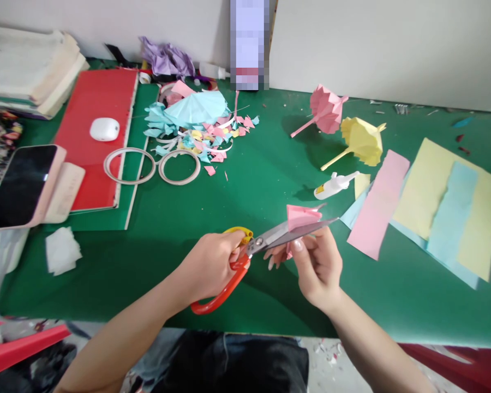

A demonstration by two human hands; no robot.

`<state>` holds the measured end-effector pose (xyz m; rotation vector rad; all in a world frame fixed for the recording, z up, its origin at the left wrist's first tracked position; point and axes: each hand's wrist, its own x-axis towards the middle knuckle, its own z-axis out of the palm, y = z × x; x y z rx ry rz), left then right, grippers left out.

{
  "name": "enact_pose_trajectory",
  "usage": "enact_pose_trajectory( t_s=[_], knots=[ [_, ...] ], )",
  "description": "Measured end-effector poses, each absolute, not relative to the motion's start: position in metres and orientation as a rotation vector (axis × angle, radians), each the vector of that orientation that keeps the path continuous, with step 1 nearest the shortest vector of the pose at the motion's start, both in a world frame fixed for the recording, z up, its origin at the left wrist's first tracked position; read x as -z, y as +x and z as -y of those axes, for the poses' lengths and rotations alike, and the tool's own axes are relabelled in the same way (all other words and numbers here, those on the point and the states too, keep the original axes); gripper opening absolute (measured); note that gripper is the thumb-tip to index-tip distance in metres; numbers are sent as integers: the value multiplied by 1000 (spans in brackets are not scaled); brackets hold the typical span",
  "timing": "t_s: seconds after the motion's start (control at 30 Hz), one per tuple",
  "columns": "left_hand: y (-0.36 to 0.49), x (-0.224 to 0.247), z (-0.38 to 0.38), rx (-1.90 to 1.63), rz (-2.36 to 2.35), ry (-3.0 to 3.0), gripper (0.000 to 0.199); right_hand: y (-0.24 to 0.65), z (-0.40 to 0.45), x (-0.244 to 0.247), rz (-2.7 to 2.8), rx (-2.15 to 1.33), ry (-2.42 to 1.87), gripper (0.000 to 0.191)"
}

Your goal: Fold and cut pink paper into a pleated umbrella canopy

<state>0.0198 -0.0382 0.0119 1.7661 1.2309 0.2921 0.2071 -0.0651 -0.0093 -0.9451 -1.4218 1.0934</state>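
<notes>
My left hand is wrapped round the handles of a pair of scissors, one loop yellow and one orange. The blades point right and are parted, with a folded piece of pink paper between them. My right hand pinches the lower part of that paper from below, fingertips close under the blade. Beyond the hands lie a pink paper umbrella and a yellow paper umbrella, both on their sides. A small white glue bottle lies just past the scissors' tips.
On the right are a pink paper strip and yellow sheets with blue ones. Paper scraps, two tape rings and a red folder bearing a white mouse lie left. A phone stands far left.
</notes>
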Motion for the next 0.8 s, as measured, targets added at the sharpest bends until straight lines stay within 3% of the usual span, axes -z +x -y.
enact_pose_trajectory(
  t_s=[0.4, 0.8],
  knots=[
    [25, -16, 38, -189, -1244, 1921, 10, 203, 67, 9, 1433, -810, -975, 13],
    [24, -5, 33, -299, -1175, 2019, 48, 211, 62, -9, 1173, -595, -1045, 10]
  ],
)
